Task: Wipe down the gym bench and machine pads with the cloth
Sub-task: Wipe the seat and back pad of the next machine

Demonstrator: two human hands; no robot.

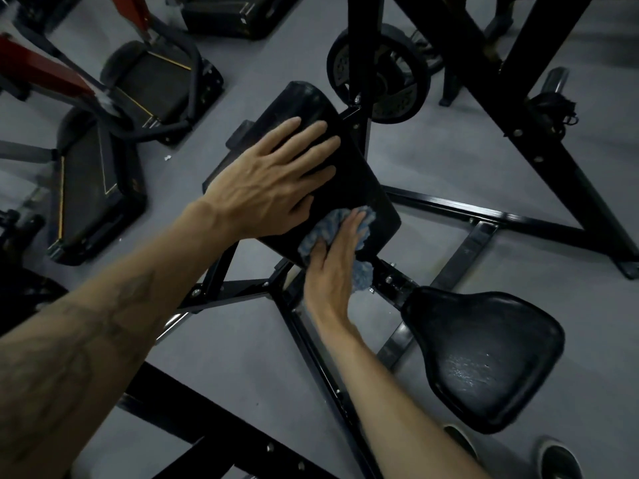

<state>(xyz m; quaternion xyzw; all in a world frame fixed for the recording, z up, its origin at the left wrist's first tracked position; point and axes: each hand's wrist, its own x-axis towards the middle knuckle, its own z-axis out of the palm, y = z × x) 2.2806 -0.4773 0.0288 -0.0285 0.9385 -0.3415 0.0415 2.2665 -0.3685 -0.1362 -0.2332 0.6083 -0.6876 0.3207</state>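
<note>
Under my flat right palm (332, 261) the soft blue cloth (359, 236) bunches easily, light and limp; my left hand (273, 178), fingers spread, steadies the firm arm pad (356, 188).

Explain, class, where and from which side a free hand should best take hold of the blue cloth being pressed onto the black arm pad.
Probably the bunched fold of the blue cloth that hangs off the arm pad's lower edge, pinched from below and to the right. The right hand lies flat over the cloth's middle and the left hand covers the pad above it, so only that fringe is free.
</note>
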